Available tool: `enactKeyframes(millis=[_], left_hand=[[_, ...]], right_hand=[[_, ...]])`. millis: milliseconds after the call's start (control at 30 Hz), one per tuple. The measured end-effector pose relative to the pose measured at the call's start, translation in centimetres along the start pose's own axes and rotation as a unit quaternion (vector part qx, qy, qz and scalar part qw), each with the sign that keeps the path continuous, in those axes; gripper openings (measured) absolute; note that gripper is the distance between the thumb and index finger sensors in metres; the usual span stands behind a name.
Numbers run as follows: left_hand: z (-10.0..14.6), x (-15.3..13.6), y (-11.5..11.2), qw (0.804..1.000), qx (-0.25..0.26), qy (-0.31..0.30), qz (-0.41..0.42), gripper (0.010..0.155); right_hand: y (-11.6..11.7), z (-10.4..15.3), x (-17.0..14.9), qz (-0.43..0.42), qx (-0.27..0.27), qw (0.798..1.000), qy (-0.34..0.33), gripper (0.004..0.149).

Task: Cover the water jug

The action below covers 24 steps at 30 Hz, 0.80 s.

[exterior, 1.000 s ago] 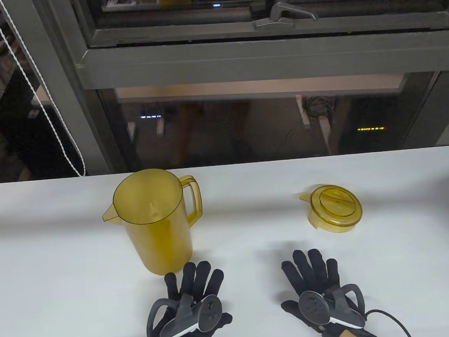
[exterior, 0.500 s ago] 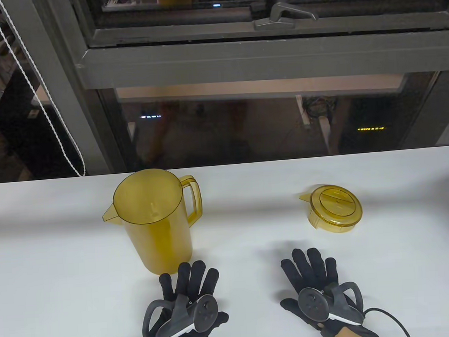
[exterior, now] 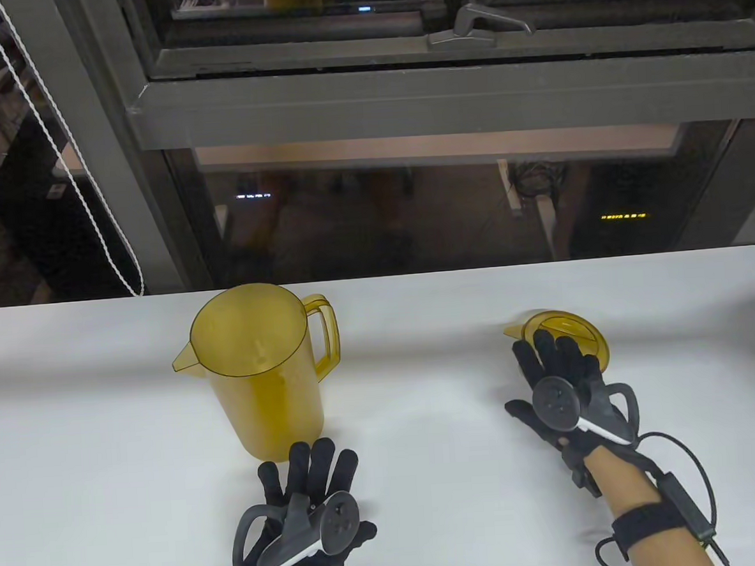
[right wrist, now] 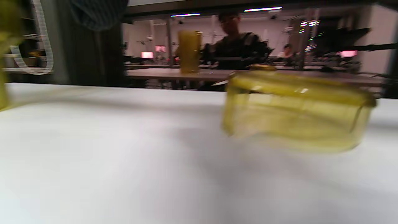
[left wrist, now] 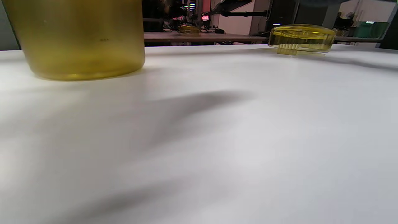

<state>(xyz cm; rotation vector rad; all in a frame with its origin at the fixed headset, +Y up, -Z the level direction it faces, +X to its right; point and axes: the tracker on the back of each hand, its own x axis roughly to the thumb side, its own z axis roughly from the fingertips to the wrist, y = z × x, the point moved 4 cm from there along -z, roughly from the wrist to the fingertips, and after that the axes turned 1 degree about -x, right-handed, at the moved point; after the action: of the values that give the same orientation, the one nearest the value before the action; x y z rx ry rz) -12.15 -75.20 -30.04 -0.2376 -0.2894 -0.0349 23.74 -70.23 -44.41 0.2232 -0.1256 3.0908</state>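
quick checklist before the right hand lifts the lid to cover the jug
1. Translucent yellow plastic jug upright, mouth open: ok.
2. Round yellow plastic lid lying flat on the white table, apart from the jug: ok.
3. Right hand over the lid: ok.
4. Fingers actually gripping the lid: cannot tell.
5. Left hand flat near the jug's base, not holding it: ok.
6. Table between lid and jug free of obstacles: ok.
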Motion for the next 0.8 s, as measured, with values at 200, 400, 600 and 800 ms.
enactKeyframes(millis=[200, 400, 600, 800], left_hand=[[-0.3, -0.7, -0.5, 1.0, -0.012, 0.018, 0.002, 0.092], [-0.5, -1.0, -0.8, 1.0, -0.015, 0.023, 0.005, 0.092], [-0.8, -0.7, -1.3, 0.999, -0.026, 0.018, 0.002, 0.092], [-0.9, -0.6, -1.4, 0.999, -0.029, 0.018, -0.001, 0.092]], right_hand=[[-1.0, -4.1, -4.6, -0.008, -0.001, 0.996, 0.086, 0.081], [0.7, -6.1, -6.3, 0.054, 0.028, 0.99, 0.123, 0.061], [2.9, -7.1, -7.4, 0.062, 0.059, 0.987, 0.137, 0.06], [3.6, -8.1, -8.3, 0.042, 0.102, 0.983, 0.15, 0.063]])
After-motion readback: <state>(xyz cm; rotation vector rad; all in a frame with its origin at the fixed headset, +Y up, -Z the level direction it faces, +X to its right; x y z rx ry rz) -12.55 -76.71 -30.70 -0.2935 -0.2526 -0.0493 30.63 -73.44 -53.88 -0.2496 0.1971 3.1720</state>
